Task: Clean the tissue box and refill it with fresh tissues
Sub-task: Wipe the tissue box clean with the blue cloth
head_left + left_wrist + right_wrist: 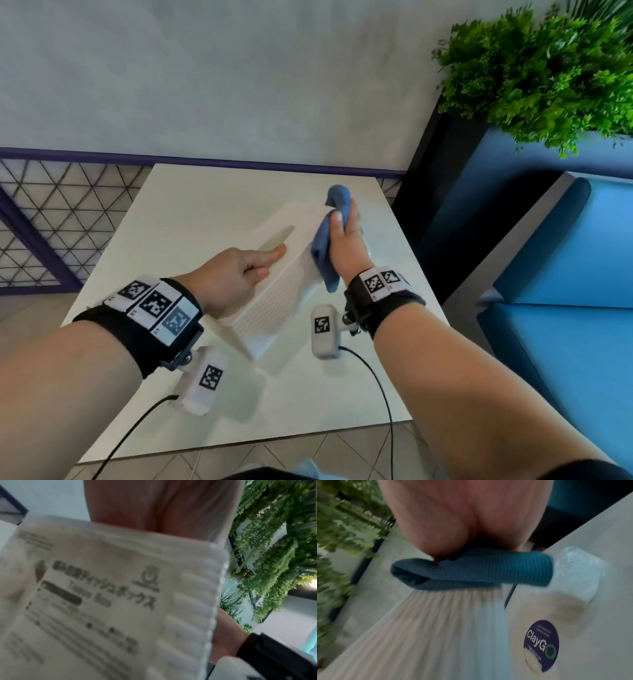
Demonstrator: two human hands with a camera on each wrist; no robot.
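A white ribbed tissue box (pixel 274 294) sits tilted on the white table (pixel 191 212), its top slot (pixel 277 236) facing up and left. My left hand (pixel 236 274) holds its near end, index finger straight along the top beside the slot, thumb on the ribbed side. In the left wrist view the box's labelled underside (pixel 102 601) fills the picture below my palm (pixel 163 507). My right hand (pixel 349 240) grips a bunched blue cloth (pixel 325 240) against the box's right side. The right wrist view shows the cloth (pixel 471 572) on the ribbed wall (pixel 428 628).
A clear plastic-wrapped pack (pixel 578 572) lies on the table just past the cloth, near a round purple sticker (pixel 541 645). A blue bench seat (pixel 565 257) and a green plant (pixel 548 68) stand to the right. A wire lattice (pixel 51 222) runs along the left.
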